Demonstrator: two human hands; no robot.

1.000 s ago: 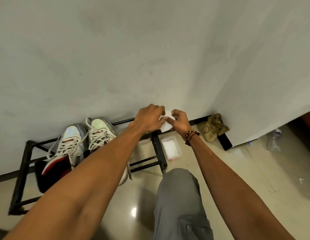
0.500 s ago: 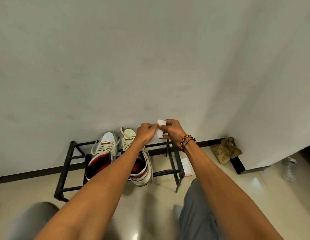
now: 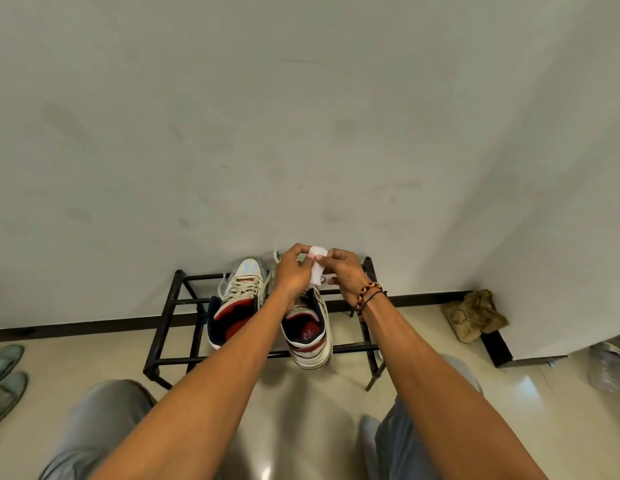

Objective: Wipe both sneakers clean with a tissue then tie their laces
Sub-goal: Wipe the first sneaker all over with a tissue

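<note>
Step in hand: readying the tissue (image 3: 317, 268); wiping not begun. Left hand (image 3: 293, 270) and right hand (image 3: 343, 273) meet, both pinching it above the sneakers (image 3: 270, 313) on the rack (image 3: 170, 306). Next move needs tissue brought down onto an upper. Versus 0.5 s ago: view wider, slippers (image 3: 5, 379) now visible at left.
</note>
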